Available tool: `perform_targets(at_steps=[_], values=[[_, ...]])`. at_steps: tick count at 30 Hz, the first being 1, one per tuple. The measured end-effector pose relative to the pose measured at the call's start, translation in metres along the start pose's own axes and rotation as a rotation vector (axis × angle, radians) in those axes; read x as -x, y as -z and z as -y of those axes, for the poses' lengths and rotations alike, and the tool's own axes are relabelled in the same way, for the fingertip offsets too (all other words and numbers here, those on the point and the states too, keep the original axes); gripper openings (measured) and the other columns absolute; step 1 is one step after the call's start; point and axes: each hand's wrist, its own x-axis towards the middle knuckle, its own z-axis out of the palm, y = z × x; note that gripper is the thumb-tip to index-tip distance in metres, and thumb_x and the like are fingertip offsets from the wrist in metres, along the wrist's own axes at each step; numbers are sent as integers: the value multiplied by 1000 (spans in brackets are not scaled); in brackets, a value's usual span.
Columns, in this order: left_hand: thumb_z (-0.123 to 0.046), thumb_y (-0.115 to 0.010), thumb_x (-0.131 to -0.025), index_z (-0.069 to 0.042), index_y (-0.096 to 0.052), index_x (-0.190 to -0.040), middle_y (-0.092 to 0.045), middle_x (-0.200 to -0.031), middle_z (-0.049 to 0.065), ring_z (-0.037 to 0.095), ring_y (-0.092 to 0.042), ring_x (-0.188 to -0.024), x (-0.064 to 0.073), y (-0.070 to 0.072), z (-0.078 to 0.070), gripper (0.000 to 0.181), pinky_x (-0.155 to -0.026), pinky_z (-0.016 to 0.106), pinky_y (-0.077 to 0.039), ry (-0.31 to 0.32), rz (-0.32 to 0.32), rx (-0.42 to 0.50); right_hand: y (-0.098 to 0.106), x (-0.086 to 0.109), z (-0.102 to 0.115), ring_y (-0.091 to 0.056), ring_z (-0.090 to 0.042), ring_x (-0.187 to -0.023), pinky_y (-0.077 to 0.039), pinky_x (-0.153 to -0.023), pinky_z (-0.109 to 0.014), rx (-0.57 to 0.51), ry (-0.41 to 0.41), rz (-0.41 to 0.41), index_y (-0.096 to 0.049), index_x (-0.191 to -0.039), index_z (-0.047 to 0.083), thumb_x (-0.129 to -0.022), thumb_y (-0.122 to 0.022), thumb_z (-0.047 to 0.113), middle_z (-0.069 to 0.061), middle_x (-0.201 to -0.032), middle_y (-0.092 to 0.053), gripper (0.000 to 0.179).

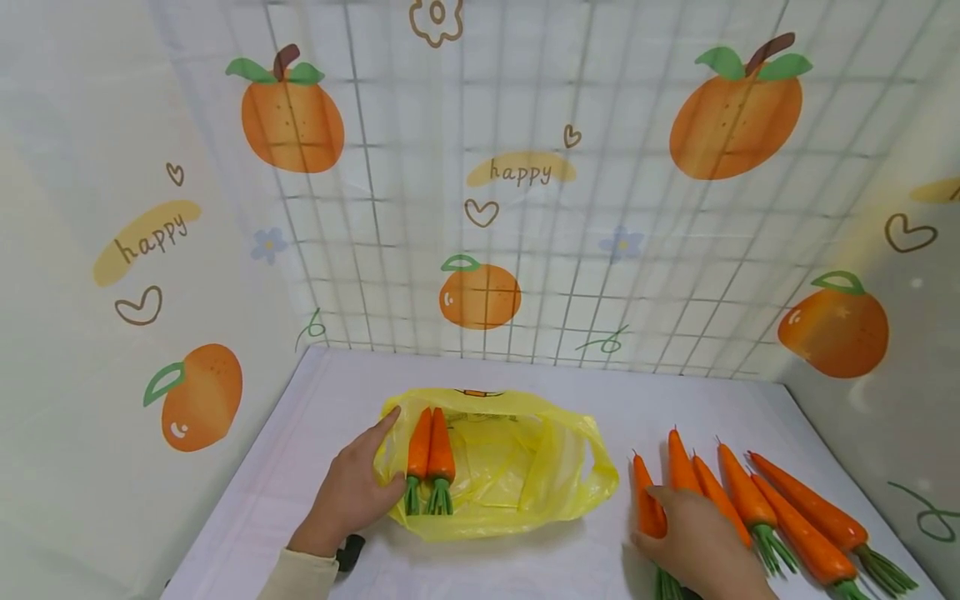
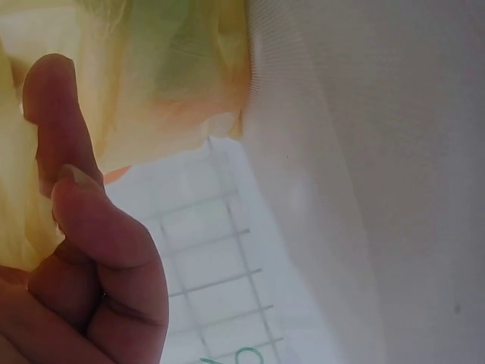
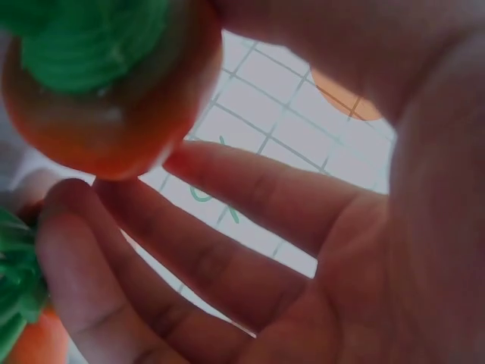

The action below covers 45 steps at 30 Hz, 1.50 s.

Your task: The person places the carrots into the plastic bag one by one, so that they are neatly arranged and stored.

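Note:
A yellow plastic bag lies on the table with its mouth spread wide. Inside its left end are two orange carrots, side by side, green stems towards me. My left hand holds the bag's left rim; the left wrist view has its fingers against the yellow plastic. To the right of the bag, my right hand grips the leftmost loose carrot between thumb and fingers. In the right wrist view that carrot shows its thick end and green stem, with fingertips on its side.
Several more carrots lie in a row at the table's right, partly behind my right hand. A small black object sits by the left wrist. Fruit-printed white curtains enclose the white table at the back and sides.

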Motion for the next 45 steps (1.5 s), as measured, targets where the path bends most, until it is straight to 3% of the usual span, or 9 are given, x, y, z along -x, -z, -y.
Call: perform_targets(at_steps=[6, 15, 19, 27, 34, 45], values=[[-24, -71, -78, -38, -29, -156, -45, -147, -9, 16, -47, -132, 1, 0, 0, 90, -101, 46, -45, 5, 4, -4, -2, 0, 0, -52, -21, -74, -50, -65, -39, 16, 13, -7, -65, -127, 3, -63, -85, 58, -1, -83, -59, 87], [-24, -71, -78, -36, -31, -156, -46, -147, -8, 17, -47, -132, 2, 0, -3, 89, -102, 46, -44, 10, 13, 0, -6, 4, 2, -51, -19, -69, -46, -60, -34, -3, 5, 26, -65, -126, 3, -64, -85, 59, 0, -75, -55, 86], [-24, -71, -77, -36, -30, -156, -46, -147, -8, 17, -47, -132, 2, 0, -2, 89, -102, 46, -44, 6, 13, 7, -5, 5, 1, -52, -20, -71, -50, -62, -37, -26, 27, 30, -63, -128, 0, -61, -86, 60, -1, -82, -59, 93], [-25, -70, -77, -39, -29, -156, -46, -147, -8, 18, -47, -131, 1, -3, 2, 90, -101, 47, -45, 13, 0, -7, -3, 1, -1, -55, -20, -76, -55, -67, -40, -124, 42, -16, -55, -135, -1, -65, -85, 58, -2, -88, -62, 96], [-25, -71, -77, -39, -29, -156, -46, -147, -9, 18, -47, -131, 1, -3, 3, 90, -101, 47, -45, 4, 0, 3, -4, -4, -6, -60, -21, -85, -56, -68, -43, -196, 2, -23, -51, -140, 2, -64, -83, 62, -9, -107, -67, 102], [-24, -70, -77, -37, -28, -157, -46, -148, -5, 21, -48, -132, 1, -5, 1, 91, -101, 49, -45, -24, -2, -1, -10, -10, -14, -62, -22, -87, -57, -68, -40, -321, -9, -78, -47, -144, 7, -70, -82, 58, -11, -110, -68, 97]])
